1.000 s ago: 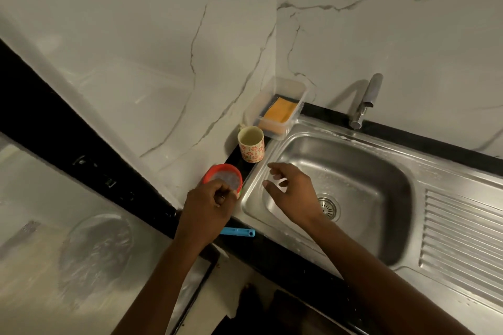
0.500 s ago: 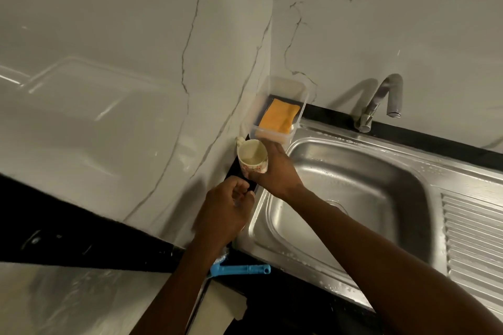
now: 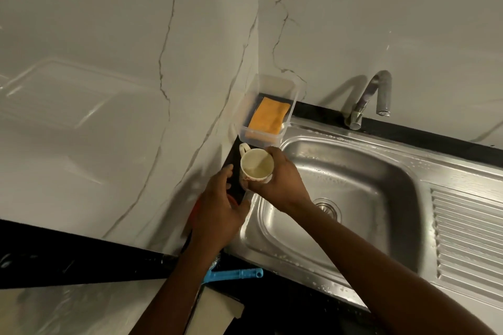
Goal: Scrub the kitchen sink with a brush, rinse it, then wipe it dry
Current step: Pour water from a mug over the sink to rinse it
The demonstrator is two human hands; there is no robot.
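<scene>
The steel sink [image 3: 353,179] is wet, with a drain [image 3: 326,207] at its bottom and soap specks on its rim. My right hand [image 3: 280,179] holds a cream patterned cup [image 3: 255,166] over the sink's left edge, its mouth facing up. My left hand [image 3: 217,215] lies curled over a red container [image 3: 196,208] on the black ledge and hides most of it. A blue-handled brush [image 3: 234,275] lies on the dark counter in front of the sink, its head under my left forearm.
A clear plastic tub [image 3: 288,95] holding an orange sponge [image 3: 268,117] stands in the back corner. The tap [image 3: 378,90] rises behind the sink with no water running. A ribbed drainboard [image 3: 468,239] lies to the right. Marble walls close in on the left and behind.
My right hand reached from over the basin to the cup and took hold of it. My left hand closed further over the red container. My head moved closer and to the right.
</scene>
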